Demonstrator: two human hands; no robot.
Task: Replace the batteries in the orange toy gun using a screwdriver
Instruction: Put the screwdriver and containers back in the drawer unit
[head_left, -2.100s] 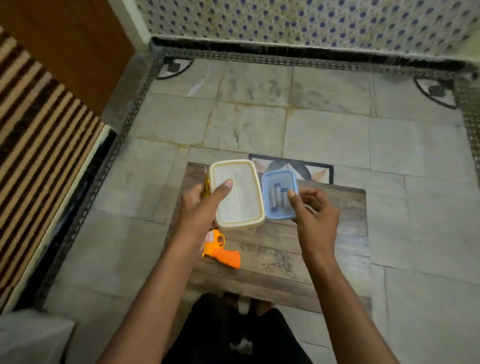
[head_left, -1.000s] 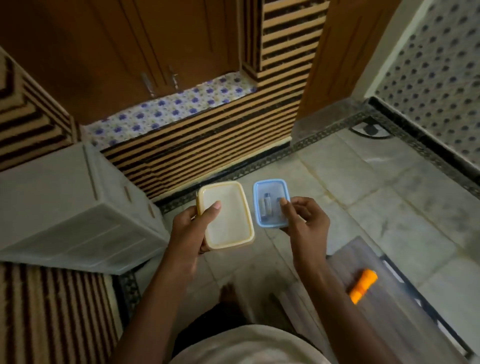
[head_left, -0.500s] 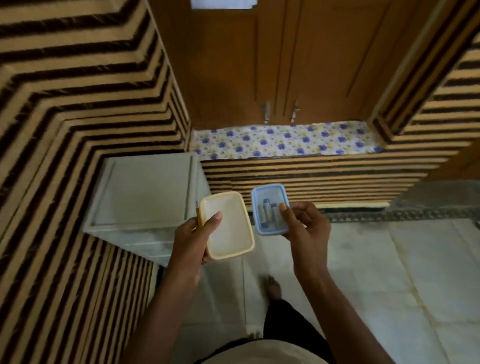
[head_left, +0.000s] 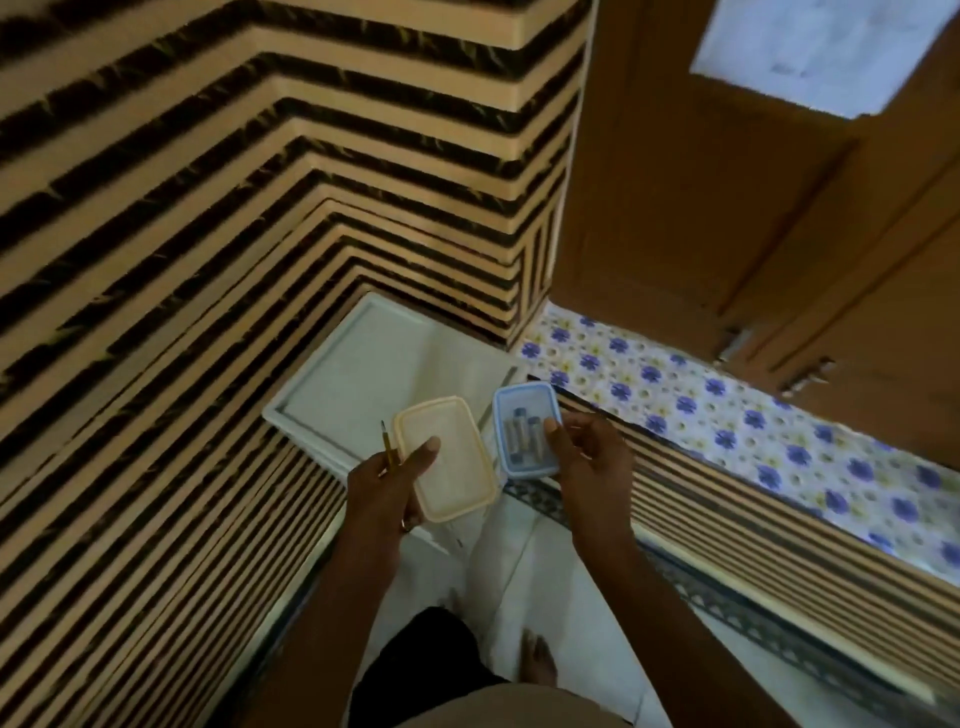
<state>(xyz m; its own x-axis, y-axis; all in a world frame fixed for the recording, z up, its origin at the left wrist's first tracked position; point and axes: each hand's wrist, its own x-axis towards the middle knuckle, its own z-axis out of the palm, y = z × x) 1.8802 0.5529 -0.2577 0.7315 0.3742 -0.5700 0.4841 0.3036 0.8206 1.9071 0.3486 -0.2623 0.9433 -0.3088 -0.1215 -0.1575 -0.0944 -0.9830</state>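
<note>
Right now I see the white plastic unit (head_left: 363, 374) by the striped wall, L hand (head_left: 382, 491) clamped on cream box (head_left: 447, 457) w/ screwdriver (head_left: 388, 449), R hand (head_left: 589, 460) pinching blue box (head_left: 524, 405) w/ batteries (head_left: 522, 434); toy gun out of view.

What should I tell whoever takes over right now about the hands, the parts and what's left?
Left hand: holds the cream lid and the screwdriver together.
Right hand: holds the blue container with batteries inside.
Both are carried in the air, in front of a white plastic unit. The toy gun is not in view.
Done: cannot tell whether the batteries are swapped.
Left: cannot tell; check the gun.
</note>
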